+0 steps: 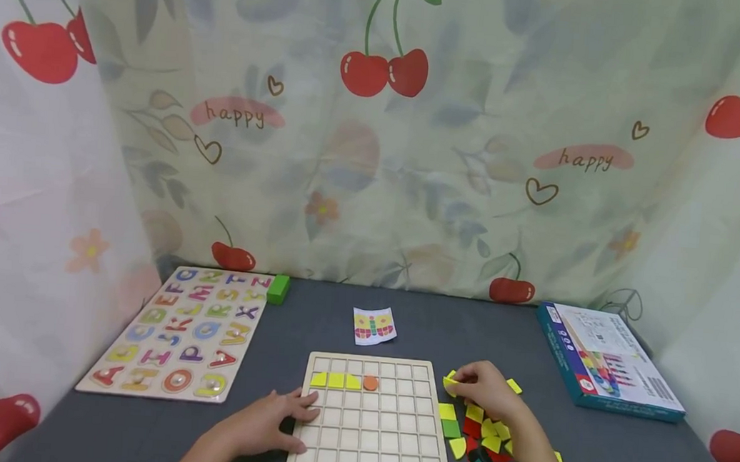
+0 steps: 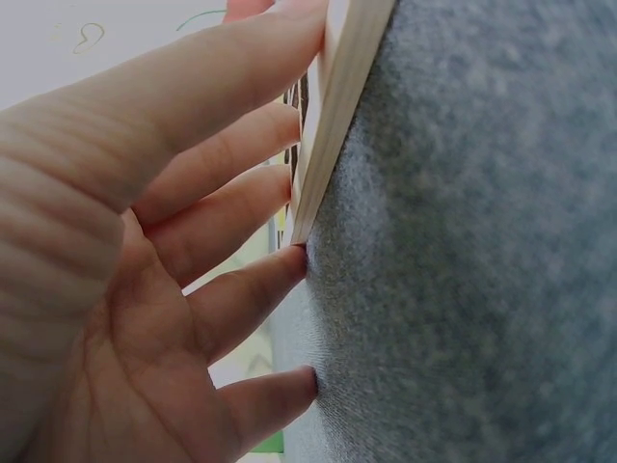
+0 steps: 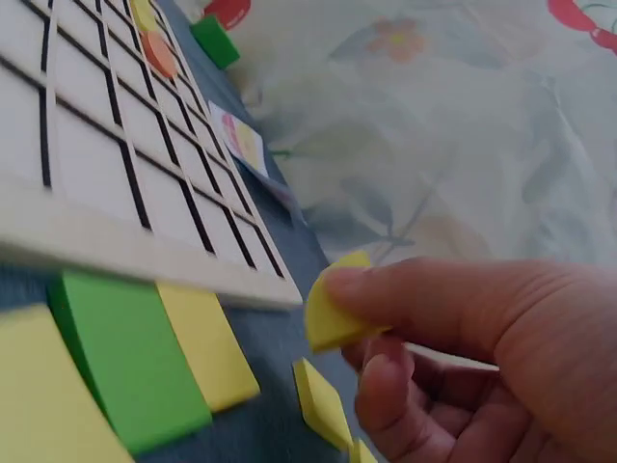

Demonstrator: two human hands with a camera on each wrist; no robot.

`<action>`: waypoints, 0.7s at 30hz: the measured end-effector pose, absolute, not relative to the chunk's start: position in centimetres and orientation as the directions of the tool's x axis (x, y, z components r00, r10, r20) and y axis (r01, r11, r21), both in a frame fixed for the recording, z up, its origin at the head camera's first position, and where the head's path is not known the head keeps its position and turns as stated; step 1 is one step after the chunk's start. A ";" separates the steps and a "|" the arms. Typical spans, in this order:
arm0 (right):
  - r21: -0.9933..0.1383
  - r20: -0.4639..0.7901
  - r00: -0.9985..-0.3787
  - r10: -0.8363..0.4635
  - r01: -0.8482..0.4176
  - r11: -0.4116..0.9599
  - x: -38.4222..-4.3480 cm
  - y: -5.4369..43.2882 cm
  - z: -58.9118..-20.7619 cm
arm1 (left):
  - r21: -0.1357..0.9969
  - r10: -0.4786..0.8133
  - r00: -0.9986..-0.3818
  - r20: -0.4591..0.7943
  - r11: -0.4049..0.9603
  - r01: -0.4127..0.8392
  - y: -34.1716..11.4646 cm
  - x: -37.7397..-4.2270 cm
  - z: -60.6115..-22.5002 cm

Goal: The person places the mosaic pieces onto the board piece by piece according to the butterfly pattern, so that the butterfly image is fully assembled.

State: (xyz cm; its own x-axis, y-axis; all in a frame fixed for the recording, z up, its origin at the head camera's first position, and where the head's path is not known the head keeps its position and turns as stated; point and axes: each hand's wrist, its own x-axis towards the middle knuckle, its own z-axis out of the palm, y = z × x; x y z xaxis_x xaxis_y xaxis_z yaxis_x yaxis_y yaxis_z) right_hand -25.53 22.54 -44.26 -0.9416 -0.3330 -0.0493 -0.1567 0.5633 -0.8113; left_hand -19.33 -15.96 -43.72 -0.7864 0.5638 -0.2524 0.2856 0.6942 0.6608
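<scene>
My right hand [image 1: 494,393] pinches a yellow quarter-round tile [image 3: 328,325] between thumb and fingers, just right of the wooden grid board [image 1: 362,438]. With fingers spread, my left hand [image 1: 266,420] rests at the board's left edge; in the left wrist view its fingertips touch the wooden side [image 2: 333,125]. Near the top of the grid, a yellow rounded tile [image 1: 319,379], a yellow square tile [image 1: 337,380] and another yellow rounded tile [image 1: 352,382] sit side by side, followed by an orange round tile [image 1: 370,383]. Loose yellow tiles [image 1: 475,413] and a green tile [image 3: 130,362] lie beside the board.
Beyond the board lies a small butterfly picture card [image 1: 374,326]. An alphabet puzzle board [image 1: 176,332] is at left, a green block [image 1: 278,290] at its corner. To the right is a flat box [image 1: 612,359]. Red tiles [image 1: 471,428] lie under my right forearm.
</scene>
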 end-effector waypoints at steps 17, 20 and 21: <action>-0.908 -0.061 -0.944 -0.324 -0.082 0.410 -27.2 14.7 -44.5 | 0.660 0.553 -0.792 -0.258 0.700 0.273 -16.0 -19.5 -43.8; -0.922 -0.054 -0.943 -0.328 -0.079 0.379 -27.2 14.0 -44.9 | 0.657 0.552 -0.793 -0.257 0.702 0.276 -16.0 -19.4 -43.9; -0.926 -0.055 -0.943 -0.329 -0.076 0.371 -27.2 13.8 -45.1 | 0.656 0.552 -0.794 -0.257 0.703 0.276 -16.0 -19.4 -43.9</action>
